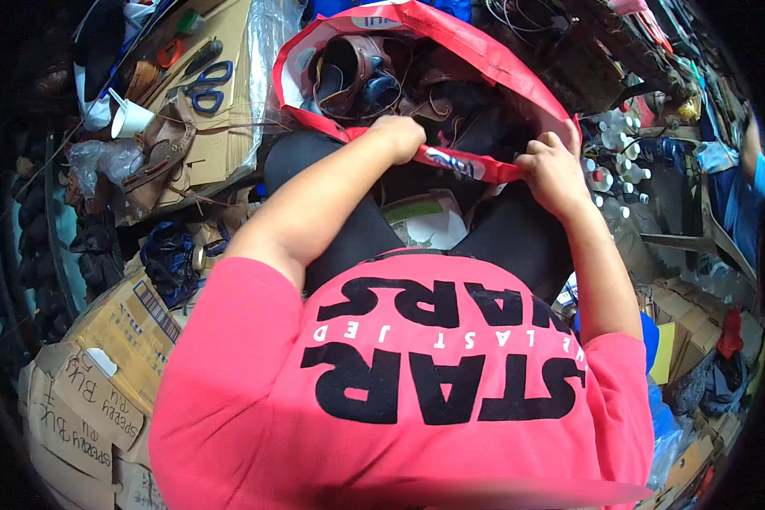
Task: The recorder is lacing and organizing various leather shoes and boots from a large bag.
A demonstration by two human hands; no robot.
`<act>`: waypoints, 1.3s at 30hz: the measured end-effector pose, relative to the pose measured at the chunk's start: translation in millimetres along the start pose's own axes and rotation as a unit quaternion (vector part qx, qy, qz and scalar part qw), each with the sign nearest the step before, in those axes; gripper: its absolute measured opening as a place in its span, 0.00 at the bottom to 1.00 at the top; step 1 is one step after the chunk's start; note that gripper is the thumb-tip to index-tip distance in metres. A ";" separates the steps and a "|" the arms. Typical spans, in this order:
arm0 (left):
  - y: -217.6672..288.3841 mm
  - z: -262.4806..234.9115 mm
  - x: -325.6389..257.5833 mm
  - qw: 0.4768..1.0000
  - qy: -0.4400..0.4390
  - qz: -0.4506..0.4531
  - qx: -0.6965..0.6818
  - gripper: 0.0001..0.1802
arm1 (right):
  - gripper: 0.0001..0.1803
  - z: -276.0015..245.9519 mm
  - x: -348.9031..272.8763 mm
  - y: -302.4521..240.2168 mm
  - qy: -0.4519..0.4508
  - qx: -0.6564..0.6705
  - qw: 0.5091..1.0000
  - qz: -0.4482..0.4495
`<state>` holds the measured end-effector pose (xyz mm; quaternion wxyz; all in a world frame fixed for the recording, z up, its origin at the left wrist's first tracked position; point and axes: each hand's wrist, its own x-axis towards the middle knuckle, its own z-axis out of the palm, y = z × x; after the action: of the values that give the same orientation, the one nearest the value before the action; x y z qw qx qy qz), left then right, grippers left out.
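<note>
I get a bright middle: the pink shirt and red bag read crisply, while the bag's inside sinks into shadow. Far left, clear plastic glints. The fisheye bends straight edges toward black corners, and a pink strip at the near rim blurs.

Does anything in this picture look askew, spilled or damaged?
Mainly the bag looks askew: its near edge is bunched into a narrow strip between the left hand and right hand, while its far rim curves wide. I see no clear spill or damage.
</note>
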<state>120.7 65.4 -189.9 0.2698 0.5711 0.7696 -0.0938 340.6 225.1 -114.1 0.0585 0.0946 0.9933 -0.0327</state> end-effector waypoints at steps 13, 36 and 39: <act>31.2 -23.0 -69.7 0.960 0.227 0.162 0.002 0.04 | 0.11 -4.5 -27.1 36.4 0.074 0.090 0.989 0.092; -40.7 -111.5 -32.7 0.673 0.076 0.158 -0.719 0.22 | 0.33 -15.0 -16.8 40.8 0.303 0.412 0.851 0.118; -8.9 -115.3 -71.9 0.548 -0.076 0.187 -0.812 0.28 | 0.31 -37.3 24.3 20.2 0.247 0.720 0.640 0.102</act>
<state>91.4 55.0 -57.3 0.6877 0.2305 0.3709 0.5799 316.7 252.2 -81.2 -0.2724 0.2123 0.6169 -0.7072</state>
